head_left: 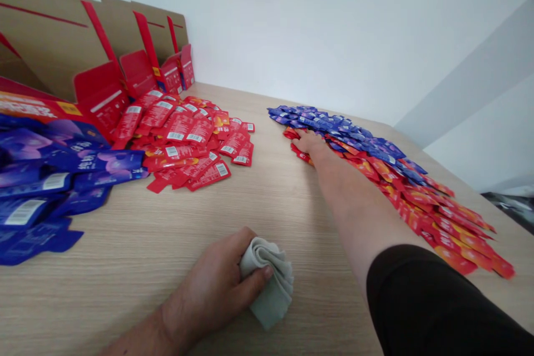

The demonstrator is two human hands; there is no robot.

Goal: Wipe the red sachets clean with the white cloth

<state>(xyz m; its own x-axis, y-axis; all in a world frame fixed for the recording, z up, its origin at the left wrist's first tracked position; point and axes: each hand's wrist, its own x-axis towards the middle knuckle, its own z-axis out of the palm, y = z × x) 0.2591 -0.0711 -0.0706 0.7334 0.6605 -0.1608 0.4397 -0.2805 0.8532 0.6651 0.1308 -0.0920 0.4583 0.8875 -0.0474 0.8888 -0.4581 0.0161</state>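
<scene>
My left hand [221,281] is closed around a folded pale grey-green cloth [271,283], low in the middle of the view just over the wooden table. Stretched far forward, my right hand [307,141] rests at the far end of a row of red packets [396,178], with its thumb and fingers apart; its fingertips are partly hard to make out. Behind that row, and overlapping it, runs a row of blue-purple packets [329,122]. A loose heap of red packets [183,130] with white barcode labels lies left of my right hand, across a strip of table.
Open red cardboard boxes [102,94] with brown insides stand along the left, near the white wall [292,28]. Blue packets [50,178] are piled before them at the left edge. The wooden table [167,245] meets the wall at the back. Something dark [509,203] lies beyond its right edge.
</scene>
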